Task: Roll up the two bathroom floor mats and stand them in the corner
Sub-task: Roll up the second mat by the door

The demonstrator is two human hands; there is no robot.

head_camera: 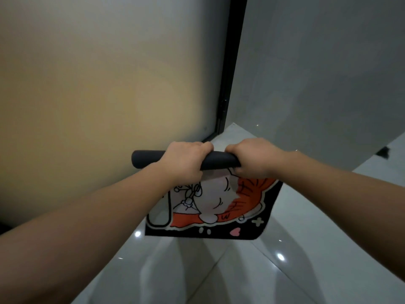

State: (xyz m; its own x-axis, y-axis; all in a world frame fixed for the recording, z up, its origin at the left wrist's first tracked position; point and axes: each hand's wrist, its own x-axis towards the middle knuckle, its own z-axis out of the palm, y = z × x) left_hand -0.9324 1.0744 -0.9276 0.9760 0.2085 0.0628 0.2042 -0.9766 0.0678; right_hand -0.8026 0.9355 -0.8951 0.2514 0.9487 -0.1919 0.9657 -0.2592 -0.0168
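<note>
I hold one floor mat (210, 207) up in the air, above the tiled floor. Its top part is wound into a dark roll, with the black underside outward. The rest hangs down loose and shows an orange, white and black cartoon print. My left hand (184, 161) grips the roll near its middle. My right hand (252, 157) grips the roll's right end, close beside the left. The roll's left end sticks out free past my left hand. No second mat is in view.
A frosted glass door (98, 84) with a black frame (230, 73) fills the left. A grey wall (317, 73) stands on the right, meeting the frame at a corner behind the mat. Glossy pale floor tiles (241, 270) lie below. A small dark object (383, 152) sits at far right.
</note>
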